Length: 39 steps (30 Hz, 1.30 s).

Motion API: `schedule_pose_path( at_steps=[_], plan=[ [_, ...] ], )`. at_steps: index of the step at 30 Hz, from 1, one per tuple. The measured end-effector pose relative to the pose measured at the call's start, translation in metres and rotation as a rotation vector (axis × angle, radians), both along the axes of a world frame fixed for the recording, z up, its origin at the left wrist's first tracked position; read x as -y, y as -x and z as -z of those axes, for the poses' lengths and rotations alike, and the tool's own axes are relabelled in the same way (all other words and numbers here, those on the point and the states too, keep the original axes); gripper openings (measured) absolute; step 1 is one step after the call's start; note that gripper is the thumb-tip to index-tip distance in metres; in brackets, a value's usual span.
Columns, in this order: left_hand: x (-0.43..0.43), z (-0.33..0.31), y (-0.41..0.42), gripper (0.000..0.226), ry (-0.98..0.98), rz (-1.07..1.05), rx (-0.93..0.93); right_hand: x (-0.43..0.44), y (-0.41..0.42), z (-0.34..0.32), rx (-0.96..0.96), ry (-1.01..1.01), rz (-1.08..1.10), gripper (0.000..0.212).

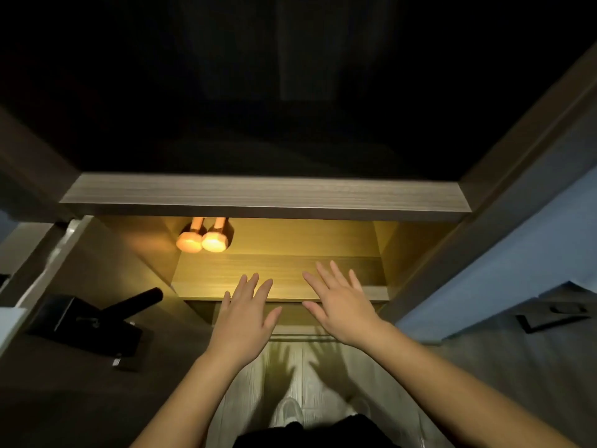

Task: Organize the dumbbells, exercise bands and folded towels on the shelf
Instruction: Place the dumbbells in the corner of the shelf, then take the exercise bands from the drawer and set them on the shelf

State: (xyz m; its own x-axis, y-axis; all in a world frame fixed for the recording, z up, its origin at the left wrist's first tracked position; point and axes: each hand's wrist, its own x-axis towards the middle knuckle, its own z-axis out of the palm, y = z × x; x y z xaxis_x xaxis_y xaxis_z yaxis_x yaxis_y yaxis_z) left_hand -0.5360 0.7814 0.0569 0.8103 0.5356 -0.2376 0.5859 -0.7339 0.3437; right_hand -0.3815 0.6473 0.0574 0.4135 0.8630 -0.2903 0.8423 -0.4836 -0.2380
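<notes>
Two pale orange dumbbells (203, 240) lie side by side at the back left of a lit wooden shelf (290, 270), their far ends hidden under the board above. My left hand (245, 321) hovers palm down over the shelf's front edge, fingers spread, holding nothing. My right hand (342, 302) is beside it, slightly further in, also flat and spread with nothing in it. No exercise bands or towels are in view.
A thick wooden upper shelf board (265, 195) overhangs the lit shelf; above it the cupboard is dark. An open door with a black lever handle (106, 315) stands at the left. A blue-grey door panel (517, 270) is at the right. Pale plank floor (310, 376) lies below.
</notes>
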Motion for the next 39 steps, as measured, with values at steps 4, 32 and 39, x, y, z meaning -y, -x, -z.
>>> schedule_pose_path(
  at_steps=[4, 32, 39],
  plan=[
    [0.015, -0.008, -0.023, 0.060, -0.004, 0.099, 0.012, 0.025, -0.011, 0.001, -0.018, -0.020, 0.068, 0.059],
    [0.410, -0.002, -0.352, 0.057, 0.020, 0.813, -0.044, 0.477, -0.228, 0.012, 0.014, 0.116, 0.728, 0.061],
    [0.462, 0.013, -0.452, 0.058, -0.005, 0.928, -0.026, 0.533, -0.299, 0.027, -0.056, 0.115, 0.881, 0.061]
  ],
)
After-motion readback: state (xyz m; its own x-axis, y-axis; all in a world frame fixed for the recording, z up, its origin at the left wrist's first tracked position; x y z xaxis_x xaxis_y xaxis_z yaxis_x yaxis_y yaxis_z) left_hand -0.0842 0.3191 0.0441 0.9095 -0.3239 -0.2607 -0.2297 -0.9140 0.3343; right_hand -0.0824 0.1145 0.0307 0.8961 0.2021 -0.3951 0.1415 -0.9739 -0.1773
